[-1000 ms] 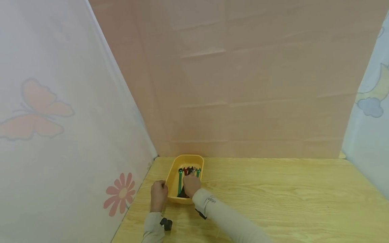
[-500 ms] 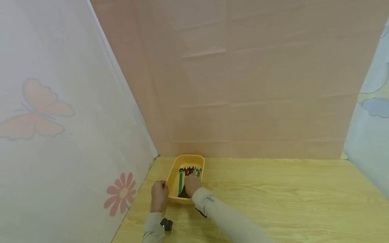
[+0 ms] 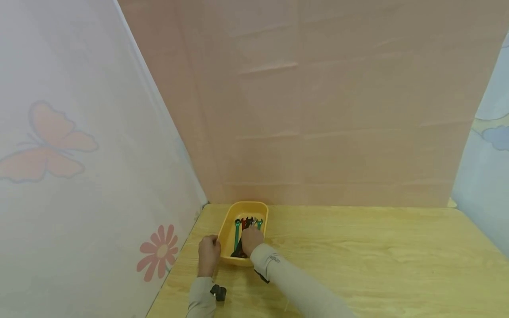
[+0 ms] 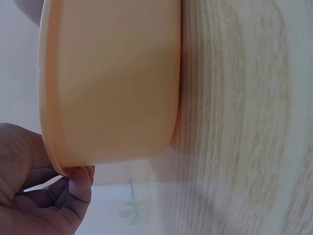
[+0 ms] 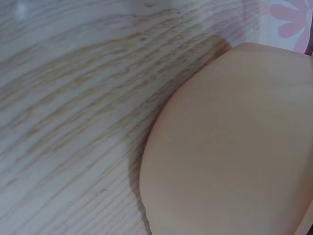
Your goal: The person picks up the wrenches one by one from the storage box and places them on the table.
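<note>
Sleeves: a pale left sleeve (image 3: pixel 201 298) and a pale right sleeve (image 3: pixel 294 280) are running up from the lower edge of the head view; a small black device (image 3: pixel 218 292) is sitting at your left wrist.
Left hand (image 3: pixel 208 256): your fingers (image 4: pixel 80 183) are pinching the rim of the yellow tray (image 3: pixel 246 208) at its left side, the thumb showing clearly in the left wrist view.
Right hand (image 3: pixel 252 240): it is lying over the inside of the tray, toward the near right; its fingertips are hiding from every view, so you cannot tell whether they are gripping anything.
Tray: it is standing on the wood-grain surface (image 3: pixel 358 247), near the far left corner, its long sides running away from you.
Dark piece (image 3: pixel 237 251): it is resting inside the tray's near end, partly hiding behind your right hand.
Wrenches: they are lying side by side in the tray, heads pointing away; from left, a green one (image 3: pixel 237 232), a red one (image 3: pixel 244 224), a black one (image 3: pixel 249 221), something silvery beside your right hand, and another green one (image 3: pixel 260 223).
Walls: a white left panel (image 3: pixel 99 194) is showing an orange butterfly (image 3: pixel 47 141) and a pink flower (image 3: pixel 161 251); a creased brownish sheet (image 3: pixel 318 110) is hanging beyond the surface.
</note>
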Demonstrator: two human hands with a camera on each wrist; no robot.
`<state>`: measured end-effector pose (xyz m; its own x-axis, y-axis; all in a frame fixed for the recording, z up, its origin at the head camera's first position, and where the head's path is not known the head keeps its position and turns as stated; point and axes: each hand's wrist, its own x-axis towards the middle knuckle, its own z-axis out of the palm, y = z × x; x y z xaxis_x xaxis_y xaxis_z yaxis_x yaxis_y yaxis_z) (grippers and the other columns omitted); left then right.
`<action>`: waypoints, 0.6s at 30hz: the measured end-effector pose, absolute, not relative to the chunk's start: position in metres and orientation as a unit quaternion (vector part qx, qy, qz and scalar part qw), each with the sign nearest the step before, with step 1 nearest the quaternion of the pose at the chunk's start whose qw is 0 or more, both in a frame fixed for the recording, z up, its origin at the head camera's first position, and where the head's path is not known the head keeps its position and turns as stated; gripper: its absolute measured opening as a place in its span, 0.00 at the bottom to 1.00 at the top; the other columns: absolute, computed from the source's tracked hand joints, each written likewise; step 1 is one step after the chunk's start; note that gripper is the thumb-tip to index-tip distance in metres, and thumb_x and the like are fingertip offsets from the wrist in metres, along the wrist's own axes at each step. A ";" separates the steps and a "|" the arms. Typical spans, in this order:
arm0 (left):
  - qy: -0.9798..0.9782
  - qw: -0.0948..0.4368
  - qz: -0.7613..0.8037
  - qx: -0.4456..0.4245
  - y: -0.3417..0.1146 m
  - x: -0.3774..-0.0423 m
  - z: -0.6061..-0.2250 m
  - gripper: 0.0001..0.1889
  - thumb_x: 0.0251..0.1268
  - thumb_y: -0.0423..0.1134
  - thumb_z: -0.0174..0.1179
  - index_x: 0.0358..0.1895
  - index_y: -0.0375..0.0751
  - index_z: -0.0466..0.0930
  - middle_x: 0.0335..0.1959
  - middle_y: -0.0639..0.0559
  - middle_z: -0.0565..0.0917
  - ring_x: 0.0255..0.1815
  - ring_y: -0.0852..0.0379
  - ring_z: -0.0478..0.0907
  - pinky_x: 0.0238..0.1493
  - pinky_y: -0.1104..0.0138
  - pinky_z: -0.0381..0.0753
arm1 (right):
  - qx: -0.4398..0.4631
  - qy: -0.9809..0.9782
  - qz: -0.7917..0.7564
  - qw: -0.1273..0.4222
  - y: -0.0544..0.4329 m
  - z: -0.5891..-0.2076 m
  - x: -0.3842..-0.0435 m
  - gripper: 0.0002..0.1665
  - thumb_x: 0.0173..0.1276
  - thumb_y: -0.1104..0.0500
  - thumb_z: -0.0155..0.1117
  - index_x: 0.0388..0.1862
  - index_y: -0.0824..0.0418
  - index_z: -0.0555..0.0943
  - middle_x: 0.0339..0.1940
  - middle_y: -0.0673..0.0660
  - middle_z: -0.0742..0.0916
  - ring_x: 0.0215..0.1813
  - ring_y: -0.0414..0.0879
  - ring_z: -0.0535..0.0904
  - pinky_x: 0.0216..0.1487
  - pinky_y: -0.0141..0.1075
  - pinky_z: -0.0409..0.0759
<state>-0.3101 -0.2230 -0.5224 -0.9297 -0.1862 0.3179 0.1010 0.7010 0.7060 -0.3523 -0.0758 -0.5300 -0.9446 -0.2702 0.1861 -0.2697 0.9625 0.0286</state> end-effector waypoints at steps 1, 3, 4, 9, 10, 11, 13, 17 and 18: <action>-0.903 0.187 -0.386 0.022 -0.223 -0.310 -0.522 0.10 0.63 0.19 0.55 0.43 0.17 0.83 0.33 0.33 0.85 0.26 0.52 0.80 0.25 0.61 0.82 | 0.135 -0.987 -0.002 0.091 -0.076 -0.529 -0.352 0.11 0.68 0.58 0.69 0.28 0.63 0.87 0.24 0.58 0.85 0.27 0.46 0.81 0.23 0.36 0.82; -0.903 0.186 -0.388 0.023 -0.223 -0.310 -0.522 0.10 0.64 0.20 0.55 0.43 0.18 0.83 0.33 0.33 0.85 0.26 0.52 0.80 0.25 0.61 0.81 | 0.131 -0.987 -0.004 0.089 -0.077 -0.528 -0.352 0.10 0.68 0.57 0.68 0.31 0.64 0.88 0.26 0.59 0.85 0.29 0.47 0.82 0.25 0.37 0.83; -0.902 0.184 -0.390 0.024 -0.222 -0.310 -0.522 0.10 0.64 0.20 0.55 0.44 0.18 0.83 0.33 0.33 0.85 0.26 0.52 0.80 0.25 0.60 0.81 | 0.129 -0.988 -0.004 0.083 -0.078 -0.527 -0.352 0.11 0.68 0.57 0.68 0.33 0.64 0.88 0.27 0.59 0.85 0.30 0.47 0.82 0.26 0.37 0.83; -0.904 0.179 -0.387 0.031 -0.222 -0.310 -0.522 0.10 0.64 0.20 0.55 0.44 0.17 0.82 0.35 0.31 0.85 0.28 0.50 0.81 0.27 0.59 0.83 | 0.110 -0.992 -0.016 0.065 -0.081 -0.528 -0.350 0.14 0.70 0.55 0.65 0.41 0.66 0.88 0.34 0.61 0.86 0.32 0.48 0.82 0.28 0.36 0.83; -0.904 0.179 -0.386 0.032 -0.222 -0.310 -0.522 0.11 0.64 0.20 0.55 0.45 0.17 0.82 0.36 0.30 0.85 0.28 0.50 0.82 0.27 0.59 0.83 | 0.104 -0.993 -0.016 0.060 -0.082 -0.528 -0.350 0.16 0.70 0.55 0.65 0.44 0.66 0.88 0.36 0.61 0.86 0.33 0.48 0.82 0.29 0.36 0.84; -0.905 0.179 -0.384 0.032 -0.222 -0.310 -0.522 0.10 0.64 0.20 0.55 0.45 0.17 0.82 0.36 0.31 0.85 0.29 0.50 0.82 0.28 0.59 0.83 | 0.098 -0.994 -0.016 0.055 -0.083 -0.529 -0.351 0.17 0.71 0.54 0.64 0.48 0.67 0.87 0.39 0.62 0.86 0.34 0.49 0.83 0.29 0.36 0.84; -0.906 0.178 -0.384 0.030 -0.222 -0.311 -0.522 0.10 0.64 0.20 0.55 0.45 0.17 0.82 0.36 0.30 0.85 0.28 0.50 0.82 0.27 0.59 0.83 | 0.090 -0.995 -0.014 0.048 -0.084 -0.530 -0.352 0.20 0.71 0.54 0.64 0.52 0.67 0.85 0.43 0.62 0.86 0.37 0.50 0.83 0.30 0.37 0.84; -0.905 0.180 -0.383 0.029 -0.223 -0.311 -0.522 0.10 0.63 0.20 0.55 0.44 0.18 0.83 0.33 0.33 0.85 0.25 0.53 0.79 0.24 0.62 0.81 | 0.075 -0.997 0.006 0.035 -0.087 -0.531 -0.354 0.25 0.71 0.53 0.64 0.59 0.69 0.81 0.47 0.63 0.84 0.41 0.52 0.83 0.31 0.38 0.84; -0.905 0.181 -0.383 0.029 -0.223 -0.312 -0.522 0.10 0.63 0.20 0.55 0.44 0.18 0.83 0.33 0.34 0.85 0.25 0.54 0.79 0.24 0.62 0.80 | 0.072 -0.997 0.011 0.035 -0.087 -0.530 -0.354 0.25 0.71 0.53 0.65 0.59 0.70 0.80 0.46 0.63 0.84 0.41 0.53 0.82 0.31 0.38 0.84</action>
